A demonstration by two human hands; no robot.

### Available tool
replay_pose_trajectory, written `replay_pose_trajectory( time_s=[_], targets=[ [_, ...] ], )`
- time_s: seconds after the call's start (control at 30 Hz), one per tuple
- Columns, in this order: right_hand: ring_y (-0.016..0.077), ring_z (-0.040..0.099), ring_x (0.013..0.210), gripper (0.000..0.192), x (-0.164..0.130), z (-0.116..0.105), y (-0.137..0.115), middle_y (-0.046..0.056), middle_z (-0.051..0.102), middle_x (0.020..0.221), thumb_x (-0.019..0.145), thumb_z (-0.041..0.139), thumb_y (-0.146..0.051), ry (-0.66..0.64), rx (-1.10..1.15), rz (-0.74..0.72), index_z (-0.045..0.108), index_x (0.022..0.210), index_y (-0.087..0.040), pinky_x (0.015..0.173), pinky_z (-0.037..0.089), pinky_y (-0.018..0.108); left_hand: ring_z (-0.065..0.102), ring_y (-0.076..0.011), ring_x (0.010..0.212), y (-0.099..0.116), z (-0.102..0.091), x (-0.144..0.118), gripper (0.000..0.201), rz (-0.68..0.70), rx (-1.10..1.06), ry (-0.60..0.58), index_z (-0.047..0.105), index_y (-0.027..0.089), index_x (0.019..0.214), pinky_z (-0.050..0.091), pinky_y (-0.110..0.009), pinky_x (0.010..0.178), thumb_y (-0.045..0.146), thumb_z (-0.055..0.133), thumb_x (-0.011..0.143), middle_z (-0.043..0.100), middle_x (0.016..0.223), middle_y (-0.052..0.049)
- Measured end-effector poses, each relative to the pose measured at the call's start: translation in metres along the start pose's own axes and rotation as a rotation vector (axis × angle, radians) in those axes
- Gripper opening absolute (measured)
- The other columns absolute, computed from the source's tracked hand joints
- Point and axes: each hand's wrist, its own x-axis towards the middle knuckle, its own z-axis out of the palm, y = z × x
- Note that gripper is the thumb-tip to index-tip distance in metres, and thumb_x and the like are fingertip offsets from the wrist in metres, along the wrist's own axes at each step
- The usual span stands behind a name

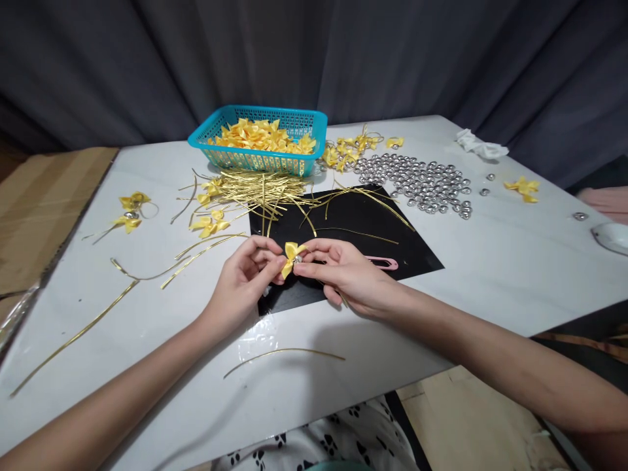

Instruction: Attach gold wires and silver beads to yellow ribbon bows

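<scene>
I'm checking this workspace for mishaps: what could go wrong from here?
The small yellow ribbon bow might slip, since the left hand and right hand hold it only by the fingertips. The shiny silver oval beads, spread loose on the smooth white tabletop, could scatter if bumped.

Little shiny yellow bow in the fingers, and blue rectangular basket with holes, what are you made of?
The yellow bow looks like satin ribbon, probably, because its folds shine softly. The blue basket is likely plastic: smooth, slightly glossy, with neat holes.
</scene>
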Motion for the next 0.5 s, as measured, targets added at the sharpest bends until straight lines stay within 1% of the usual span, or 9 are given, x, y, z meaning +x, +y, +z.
replay_pose_trajectory(
  time_s=[0.13, 0.23, 0.3, 0.37, 0.5],
  targets=[
    [-0.0025, 0.04, 0.029, 0.034, 0.0005, -0.0015, 0.0047, -0.003, 0.06, 0.08, 0.061, 0.079, -0.027, 0.023, -0.074, -0.082, 0.06, 0.086, -0.014, 0.022, 0.03, 0.012, 0.056, -0.0068, 0.055, 0.0002, 0.0002, 0.0002, 0.018, 0.002, -0.006, -0.012, 0.054, 0.018, 0.083, 0.048, -0.018, 0.057, 0.028, 0.068, 0.076, 0.059, 0.064, 0.005],
    [-0.0012, 0.042, 0.031, 0.035, 0.0009, -0.0035, 0.0072, -0.001, 0.061, 0.081, 0.063, 0.078, -0.03, 0.018, -0.09, -0.081, 0.059, 0.088, -0.013, 0.024, 0.032, 0.013, 0.058, -0.0077, 0.063, 0.0012, 0.0013, -0.0001, 0.019, 0.042, 0.012, -0.013, 0.057, 0.018, 0.086, 0.049, -0.018, 0.062, 0.024, 0.07, 0.074, 0.062, 0.07, 0.003],
    [-0.0004, 0.044, 0.033, 0.036, 0.0009, -0.0046, 0.0083, -0.001, 0.062, 0.081, 0.064, 0.077, -0.031, 0.013, -0.096, -0.069, 0.059, 0.09, -0.013, 0.024, 0.031, 0.013, 0.059, -0.0083, 0.069, 0.0016, 0.0013, 0.0001, 0.021, 0.064, 0.024, -0.009, 0.059, 0.018, 0.087, 0.049, -0.017, 0.066, 0.022, 0.072, 0.071, 0.063, 0.075, 0.002],
    [-0.0001, 0.044, 0.034, 0.038, 0.0007, -0.0047, 0.0093, -0.001, 0.062, 0.081, 0.064, 0.077, -0.032, 0.017, -0.101, -0.076, 0.057, 0.092, -0.014, 0.024, 0.03, 0.012, 0.06, -0.0085, 0.07, 0.0014, 0.0, 0.0009, 0.021, 0.041, 0.024, -0.022, 0.06, 0.018, 0.087, 0.049, -0.018, 0.067, 0.021, 0.073, 0.07, 0.064, 0.075, 0.002],
    [-0.0004, 0.044, 0.035, 0.041, 0.0004, -0.0028, 0.0107, -0.001, 0.061, 0.082, 0.063, 0.077, -0.033, 0.054, -0.096, -0.127, 0.056, 0.092, -0.015, 0.025, 0.034, 0.012, 0.06, -0.0085, 0.064, -0.0006, -0.0049, 0.0029, 0.024, -0.057, -0.031, -0.082, 0.06, 0.018, 0.089, 0.049, -0.019, 0.064, 0.023, 0.074, 0.07, 0.064, 0.07, 0.002]
  ],
)
